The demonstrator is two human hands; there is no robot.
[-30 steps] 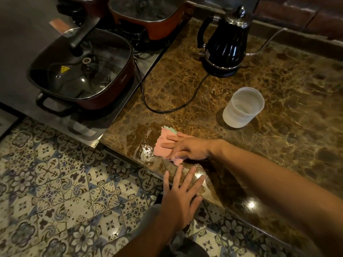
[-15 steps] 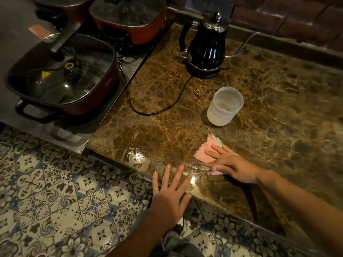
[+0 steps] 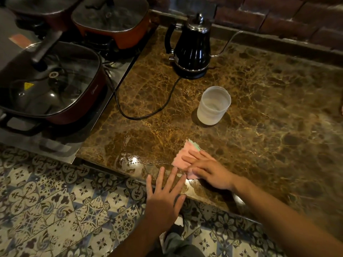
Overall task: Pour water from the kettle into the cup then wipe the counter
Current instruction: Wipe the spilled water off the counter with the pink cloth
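A black gooseneck kettle [image 3: 193, 51] stands on its base at the back of the brown marble counter [image 3: 269, 112]. In front of it sits a translucent cup [image 3: 213, 105] with water in it. My right hand [image 3: 207, 168] lies flat on a pink cloth [image 3: 182, 156] with a green corner, pressing it onto the counter near the front edge. My left hand [image 3: 165, 195] has its fingers spread, the fingertips resting on the counter's front edge just left of the cloth. A wet sheen [image 3: 133, 160] shows left of the cloth.
The kettle's black cord [image 3: 141, 115] loops across the counter left of the cup. Two red lidded pans [image 3: 50, 86] [image 3: 111, 19] sit on a stove surface to the left. A brick wall [image 3: 278, 17] runs behind. Patterned floor tiles [image 3: 55, 210] lie below.
My right hand slid the cloth rightward from the counter's left part, then slightly back to the left near the front edge. My left hand stayed at the edge.
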